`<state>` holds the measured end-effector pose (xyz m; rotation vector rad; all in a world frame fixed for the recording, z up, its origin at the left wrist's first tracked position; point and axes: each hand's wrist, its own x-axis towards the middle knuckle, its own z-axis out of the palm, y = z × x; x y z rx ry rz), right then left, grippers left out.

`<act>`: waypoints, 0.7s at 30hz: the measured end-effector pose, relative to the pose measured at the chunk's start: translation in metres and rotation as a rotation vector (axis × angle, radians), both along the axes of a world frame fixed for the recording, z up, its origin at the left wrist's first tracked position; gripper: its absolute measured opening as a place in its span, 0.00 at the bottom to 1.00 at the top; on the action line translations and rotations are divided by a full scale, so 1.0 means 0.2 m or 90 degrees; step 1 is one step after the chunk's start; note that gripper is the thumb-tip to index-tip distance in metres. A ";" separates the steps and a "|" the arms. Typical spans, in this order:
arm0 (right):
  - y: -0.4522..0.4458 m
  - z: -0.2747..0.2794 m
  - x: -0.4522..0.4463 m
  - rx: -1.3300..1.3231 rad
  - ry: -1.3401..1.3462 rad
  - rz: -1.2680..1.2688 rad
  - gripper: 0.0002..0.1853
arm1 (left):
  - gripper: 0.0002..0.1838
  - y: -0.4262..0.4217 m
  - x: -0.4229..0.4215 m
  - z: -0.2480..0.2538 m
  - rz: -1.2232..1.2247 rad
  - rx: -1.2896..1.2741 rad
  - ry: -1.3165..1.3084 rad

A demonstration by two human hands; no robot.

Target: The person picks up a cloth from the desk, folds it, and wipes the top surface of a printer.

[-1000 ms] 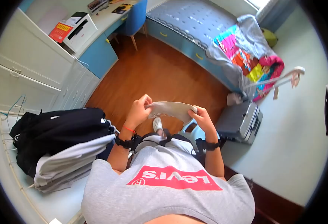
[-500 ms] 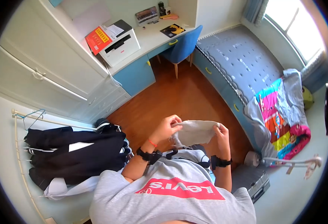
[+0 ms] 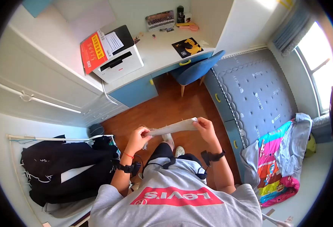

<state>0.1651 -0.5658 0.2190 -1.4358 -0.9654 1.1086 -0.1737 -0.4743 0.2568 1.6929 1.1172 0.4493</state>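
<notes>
A light grey piece of cloth (image 3: pixel 172 128) with frayed edges stretches as a narrow band between my two hands, in front of my body. My left hand (image 3: pixel 137 139) pinches its left end, where a ragged bit hangs below the fingers. The cloth's right end is gripped between the thumb and fingers of my right hand (image 3: pixel 206 129), held slightly higher. Below the cloth, my feet show on the wooden floor (image 3: pixel 155 108).
Black clothes (image 3: pixel 71 162) hang on a white rack at left. A desk with a printer (image 3: pixel 118 60) and a blue chair (image 3: pixel 198 72) stand ahead. To the right is a bed with a grey mattress (image 3: pixel 253 94) and a colourful fabric item (image 3: pixel 274 162) on its near end.
The cloth, broad and hanging before, is now drawn into a narrow, slightly slanted band. Both hands sit farther left and wider apart in the view, which has itself shifted.
</notes>
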 end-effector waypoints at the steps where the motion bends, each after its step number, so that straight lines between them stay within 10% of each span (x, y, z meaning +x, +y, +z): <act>1: 0.07 -0.05 0.02 -0.034 -0.017 0.014 0.07 | 0.10 0.07 0.02 -0.05 -0.001 0.044 0.016; 21: 1.95 -0.12 0.67 -0.065 -0.260 0.062 0.09 | 0.08 1.81 0.72 -0.18 0.133 0.140 0.067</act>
